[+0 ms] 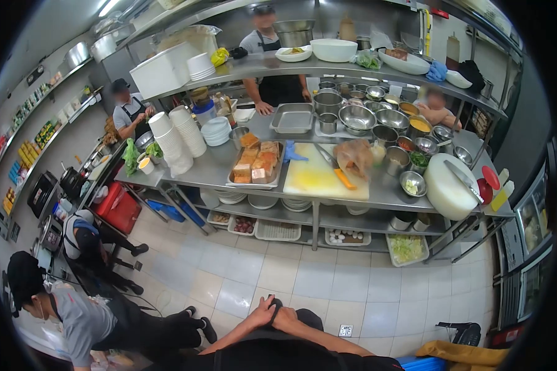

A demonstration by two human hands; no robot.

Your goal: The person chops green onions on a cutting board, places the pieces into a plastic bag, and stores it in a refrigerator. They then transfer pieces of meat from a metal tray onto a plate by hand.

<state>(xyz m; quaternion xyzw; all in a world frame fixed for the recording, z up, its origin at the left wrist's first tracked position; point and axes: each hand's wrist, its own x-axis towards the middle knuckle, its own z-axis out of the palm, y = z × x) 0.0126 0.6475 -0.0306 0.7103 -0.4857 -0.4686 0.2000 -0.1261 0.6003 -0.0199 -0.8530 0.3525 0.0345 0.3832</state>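
Low in the head view, in front of my body, my left hand (261, 313) and my right hand (284, 318) are brought together, fingers closed. A small black object (277, 303) shows between them; its kind I cannot make out. Both hands are over the tiled floor, apart from the steel worktable (254, 185). On that table lie a cutting board (303, 182) with yellow stains, a knife (325, 154) with an orange handle, and a blue glove (294, 152). Left of the board is a tray (272, 183) of orange-topped blocks.
Metal bowls (357, 117) crowd the table's right, near a round white board (445, 198) with a knife on it. Stacked white cups (167, 139) stand left. Below are bins of eggs (346, 237) and greens (407, 247). Co-workers stand behind the table and at left (93, 315).
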